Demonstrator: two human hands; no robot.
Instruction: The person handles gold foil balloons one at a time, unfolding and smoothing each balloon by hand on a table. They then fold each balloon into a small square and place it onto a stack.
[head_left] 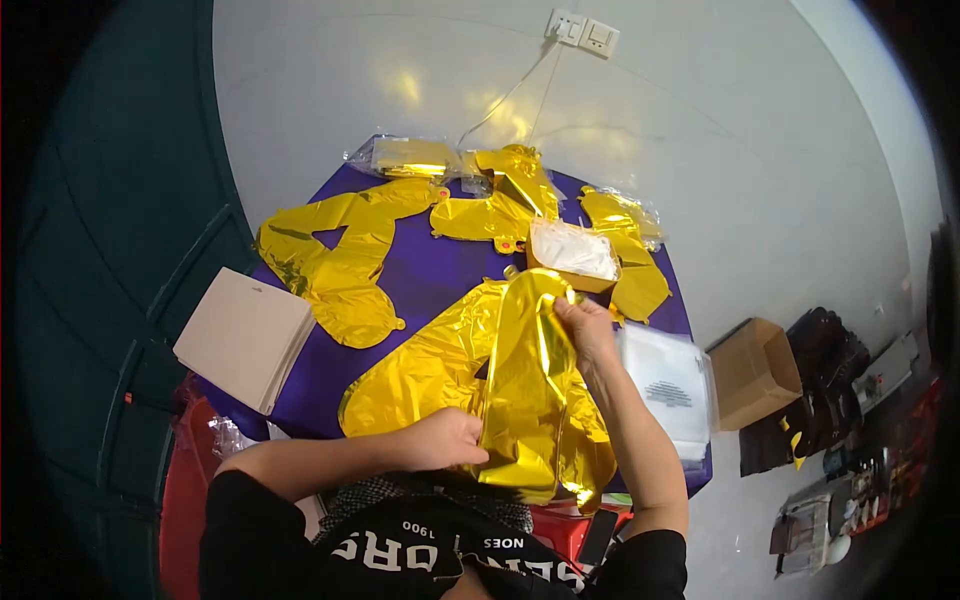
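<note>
A flat, shiny gold foil balloon (528, 385) is stretched between my two hands at the table's front edge, folded over itself in places. Near its top right edge, my right hand (588, 325) pinches the foil. My left hand (442, 438) grips the lower left edge with curled fingers. Another part of gold foil (420, 365) spreads out to the left under it. Farther back lies a flat gold letter-shaped balloon (345, 240), and beside it more gold foil balloons (500, 205). A further gold balloon (635, 260) rests at the right edge.
An open box of white strips (573, 250) stands behind the foil on the purple-covered table (420, 275). Beige cardboard sheets (245, 335) are stacked at left, clear plastic bags (665, 390) at right. A cardboard box (755, 375) is beyond them; a phone (598, 537) lies below.
</note>
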